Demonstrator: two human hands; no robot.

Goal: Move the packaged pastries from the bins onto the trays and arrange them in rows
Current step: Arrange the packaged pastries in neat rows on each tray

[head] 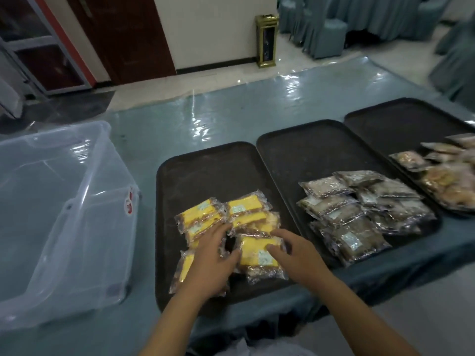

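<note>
Cakes (226, 232) in clear bags sit in a loose pile on the near half of your left tray (205, 160). They are yellow on top with a brown edge. The one that matters now is the pack (258, 253) right between your hands. It lies flat, and its long side runs from left to right in front of you, a bit tilted.

Your left hand (213, 258) is on the left end of that pack. Its fingers are spread and fairly straight, lying over two bags farther back, and the thumb touches the pack's left edge. Your right hand (295, 253) comes in from the right. Its fingers lie flat on top of the pack, near the small pale sticker. Neither hand looks curled round anything, though the bags hide some fingertips, so I am not fully sure.

Both hands are about as near to the pack. To line it up, I think you slide it or turn it so its long side matches the bags next to it. The far half of the tray is still bare, so the rows have room to go that way.

Each bag has a small pale sticker, but the words are too blurry to read. The clear bin (64, 214) on your left has a red and white sticker on its corner; I cannot read that one either.
</note>
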